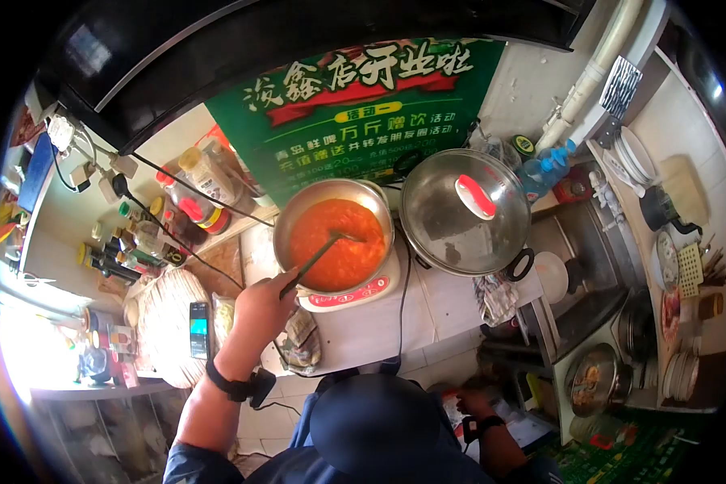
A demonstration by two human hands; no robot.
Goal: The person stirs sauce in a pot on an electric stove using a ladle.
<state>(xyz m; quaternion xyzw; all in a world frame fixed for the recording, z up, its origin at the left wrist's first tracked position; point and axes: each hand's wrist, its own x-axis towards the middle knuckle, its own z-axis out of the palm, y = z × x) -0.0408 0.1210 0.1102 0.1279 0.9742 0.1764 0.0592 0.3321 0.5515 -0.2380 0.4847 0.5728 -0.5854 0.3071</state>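
Observation:
My left hand (264,310) is closed round the handle of a dark ladle (319,260). The ladle's head dips into a red, chunky sauce (339,250) in a round metal pan (285,211). Under the pan is a white and red cooker (353,298). Low at my right side, my right hand (473,402) hangs near some papers (527,427), small and dark in the view, and its fingers are too unclear to read. A large pan with a glass lid (444,218) and a red and white knob (475,197) stands right of the sauce pan.
Bottles and jars (149,238) line the left side, with a phone (199,331) below them. Folded cloths lie at the counter's front edge (460,327). A sink (569,234) and plate shelves (669,387) are at the right. Cables cross the counter.

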